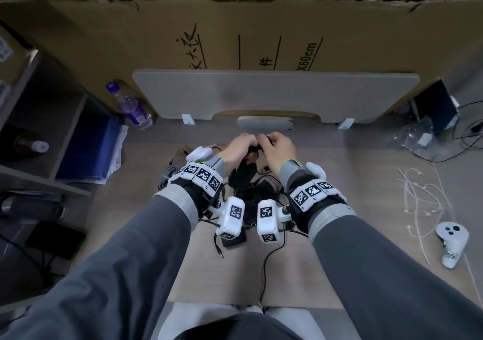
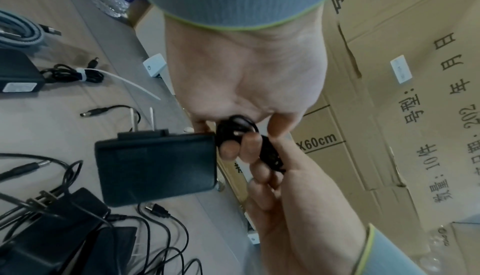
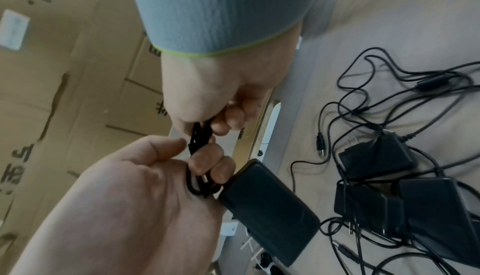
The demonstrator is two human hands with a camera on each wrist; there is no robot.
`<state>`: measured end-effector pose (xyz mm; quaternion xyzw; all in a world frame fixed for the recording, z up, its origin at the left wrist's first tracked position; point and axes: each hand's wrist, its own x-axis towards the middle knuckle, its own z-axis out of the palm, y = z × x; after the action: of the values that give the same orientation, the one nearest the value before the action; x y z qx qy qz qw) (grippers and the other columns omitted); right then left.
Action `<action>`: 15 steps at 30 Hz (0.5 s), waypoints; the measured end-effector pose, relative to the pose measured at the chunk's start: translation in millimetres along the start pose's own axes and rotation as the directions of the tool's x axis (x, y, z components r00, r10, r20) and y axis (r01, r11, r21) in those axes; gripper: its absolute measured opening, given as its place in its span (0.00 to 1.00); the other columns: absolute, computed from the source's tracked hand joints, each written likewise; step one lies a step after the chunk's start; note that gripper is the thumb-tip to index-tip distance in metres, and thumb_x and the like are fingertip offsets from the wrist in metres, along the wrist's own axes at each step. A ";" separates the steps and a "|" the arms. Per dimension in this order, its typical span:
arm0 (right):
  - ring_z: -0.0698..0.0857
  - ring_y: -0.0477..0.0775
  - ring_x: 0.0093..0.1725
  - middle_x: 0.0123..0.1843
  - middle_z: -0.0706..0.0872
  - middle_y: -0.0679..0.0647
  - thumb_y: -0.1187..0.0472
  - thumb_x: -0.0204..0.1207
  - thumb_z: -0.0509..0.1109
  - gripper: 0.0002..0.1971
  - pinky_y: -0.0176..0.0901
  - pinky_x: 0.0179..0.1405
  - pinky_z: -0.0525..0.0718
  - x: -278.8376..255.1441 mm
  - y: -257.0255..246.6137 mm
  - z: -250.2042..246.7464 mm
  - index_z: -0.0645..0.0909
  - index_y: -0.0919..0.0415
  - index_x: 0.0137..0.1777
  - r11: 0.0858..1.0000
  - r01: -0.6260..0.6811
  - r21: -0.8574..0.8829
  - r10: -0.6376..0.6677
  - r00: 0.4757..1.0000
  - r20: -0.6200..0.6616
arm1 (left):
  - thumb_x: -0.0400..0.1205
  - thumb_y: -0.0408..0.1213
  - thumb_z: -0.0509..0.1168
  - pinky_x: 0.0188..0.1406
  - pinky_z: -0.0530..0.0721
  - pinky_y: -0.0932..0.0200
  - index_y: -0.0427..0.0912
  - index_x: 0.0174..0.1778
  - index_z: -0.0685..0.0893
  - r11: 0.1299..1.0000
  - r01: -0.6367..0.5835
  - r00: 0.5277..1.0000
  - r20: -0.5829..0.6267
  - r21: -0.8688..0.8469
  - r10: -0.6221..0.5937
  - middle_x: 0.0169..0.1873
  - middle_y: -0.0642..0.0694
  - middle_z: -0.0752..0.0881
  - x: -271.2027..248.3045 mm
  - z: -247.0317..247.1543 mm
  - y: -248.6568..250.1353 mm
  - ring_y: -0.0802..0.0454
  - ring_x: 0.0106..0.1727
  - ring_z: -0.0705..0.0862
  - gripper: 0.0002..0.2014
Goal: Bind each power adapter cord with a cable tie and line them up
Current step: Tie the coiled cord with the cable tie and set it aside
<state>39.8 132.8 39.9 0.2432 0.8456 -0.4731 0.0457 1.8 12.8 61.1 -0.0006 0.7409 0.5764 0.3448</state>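
So we've got the black adapter brick (image 2: 155, 166) dangling above the pile of loose adapters (image 1: 251, 193), hanging off its own coiled cord (image 2: 235, 130). Our left hand (image 2: 244, 78) pinches one end of the coil with curled fingers, and our right hand (image 3: 207, 94) is curled round the other end. No tie on it yet, as far as we can tell, since the fingers hide most of the coil. Big risk: the brick's weight tugs the loops loose once one hand lets go. The white cable ties (image 1: 418, 196) lie well to the right of the pile, so reaching for one means a one-handed hold. The dangling brick could also snag the cords in the pile.
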 end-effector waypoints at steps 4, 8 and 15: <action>0.84 0.63 0.44 0.37 0.87 0.57 0.52 0.74 0.67 0.11 0.48 0.44 0.80 2.1 35.7 -23.5 0.82 0.57 0.36 0.991 -0.121 0.060 0.125 0.989 -0.077 | 0.89 0.38 0.55 0.30 0.67 0.58 0.46 0.31 0.72 0.912 -0.137 0.975 0.215 0.388 0.055 0.27 0.48 0.75 4.6 30.4 -1.7 0.54 0.28 0.70 0.18; 0.86 0.63 0.42 0.35 0.88 0.55 0.52 0.72 0.67 0.12 0.53 0.47 0.85 -1.0 66.8 -43.0 0.79 0.54 0.30 0.961 -0.224 0.165 0.246 0.961 -0.125 | 0.88 0.41 0.60 0.37 0.73 0.61 0.38 0.40 0.86 0.734 -0.297 0.946 0.293 0.611 0.139 0.37 0.39 0.87 18.1 55.5 -0.4 0.53 0.36 0.78 0.16; 0.87 0.59 0.43 0.43 0.90 0.55 0.55 0.74 0.69 0.07 0.50 0.48 0.85 -0.8 143.4 -117.0 0.87 0.53 0.46 0.838 -0.351 0.418 0.440 0.887 -0.138 | 0.83 0.50 0.66 0.47 0.85 0.54 0.45 0.50 0.92 0.552 -0.379 0.902 0.430 0.743 0.041 0.40 0.47 0.92 57.7 157.9 16.7 0.46 0.43 0.88 0.14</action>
<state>123.5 291.0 -7.2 0.4706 0.6675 -0.5771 -0.0029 31.7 176.2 30.4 0.3540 0.8380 0.1998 0.3640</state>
